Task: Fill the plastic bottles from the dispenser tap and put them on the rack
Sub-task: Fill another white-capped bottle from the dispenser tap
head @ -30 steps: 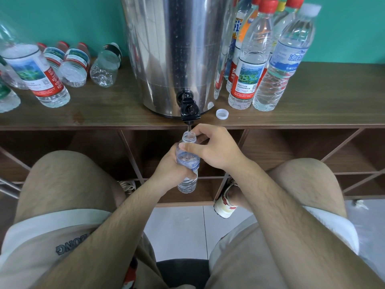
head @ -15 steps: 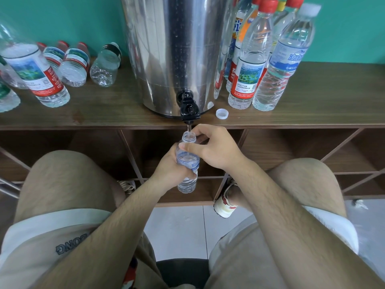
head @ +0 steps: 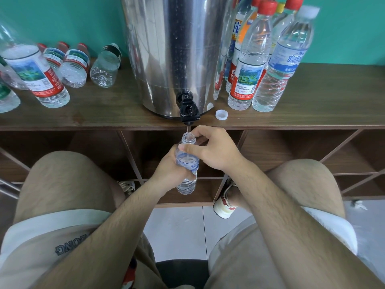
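Your left hand [head: 167, 171] wraps the clear, ribbed plastic bottle [head: 188, 163] round its middle. Your right hand [head: 214, 152] grips its shoulder, thumb across the blue label. The bottle is upright and uncapped, held in front of the dark wood rack [head: 291, 151] with its slanted dividers. Its mouth sits just under the black plastic tap [head: 188, 110], with a thin stream [head: 188, 129] running in. On the wood-grain top [head: 323, 105] a round white cap [head: 221, 115] lies just beside the shiny steel drum dispenser [head: 177, 49]. Capped full bottles [head: 248, 76] stand to the right. Crinkly clear empties [head: 73, 67] lie on their sides to the left.
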Demonstrator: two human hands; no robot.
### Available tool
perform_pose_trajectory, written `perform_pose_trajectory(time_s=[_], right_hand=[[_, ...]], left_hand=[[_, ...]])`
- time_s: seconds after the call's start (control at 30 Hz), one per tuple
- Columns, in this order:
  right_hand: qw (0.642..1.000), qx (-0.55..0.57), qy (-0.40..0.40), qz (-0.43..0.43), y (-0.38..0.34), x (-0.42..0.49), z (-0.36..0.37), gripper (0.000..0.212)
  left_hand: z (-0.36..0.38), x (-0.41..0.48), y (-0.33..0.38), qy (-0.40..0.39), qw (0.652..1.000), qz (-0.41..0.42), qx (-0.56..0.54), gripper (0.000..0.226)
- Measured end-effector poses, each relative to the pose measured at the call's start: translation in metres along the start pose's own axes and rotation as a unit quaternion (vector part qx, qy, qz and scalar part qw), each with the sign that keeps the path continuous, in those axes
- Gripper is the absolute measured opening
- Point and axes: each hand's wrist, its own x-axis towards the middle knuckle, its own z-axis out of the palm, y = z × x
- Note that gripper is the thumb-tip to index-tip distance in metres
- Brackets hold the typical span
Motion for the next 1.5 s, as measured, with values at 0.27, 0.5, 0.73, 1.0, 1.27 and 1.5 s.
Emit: perform_pose_trajectory(time_s=[0.27,0.5,0.73,1.0,1.27,1.5], right_hand=[[1.0,0.006,0.002,0.002,0.0,0.0,0.001,0.022],[1.0,0.008,0.001,0.008,0.0,0.0,0.002,0.022],[1.0,0.005,0.0,0.006,-0.002,-0.001,0.001,0.022],[1.0,0.001,-0.001,0.005,0.0,0.0,0.001,0.023],[1.0,0.006,0.002,0.007,0.0,-0.001,0.001,0.022],[1.0,0.005,-0.001,0.008,0.0,0.0,0.001,0.022]], left_hand=[[0.0,0.001,-0.002,-0.001,1.0,-0.004,-0.008,0.088],[0.0,0.001,-0.003,-0.005,1.0,-0.004,-0.02,0.089],[0.001,0.001,-0.005,-0.002,1.0,-0.008,-0.03,0.088],[0.001,0.002,-0.006,-0.004,0.999,-0.01,-0.035,0.09],[0.006,0.012,-0.012,0.004,1.0,-0.005,0.0,0.088],[0.007,0.013,-0.011,0.008,1.0,-0.007,0.015,0.089]])
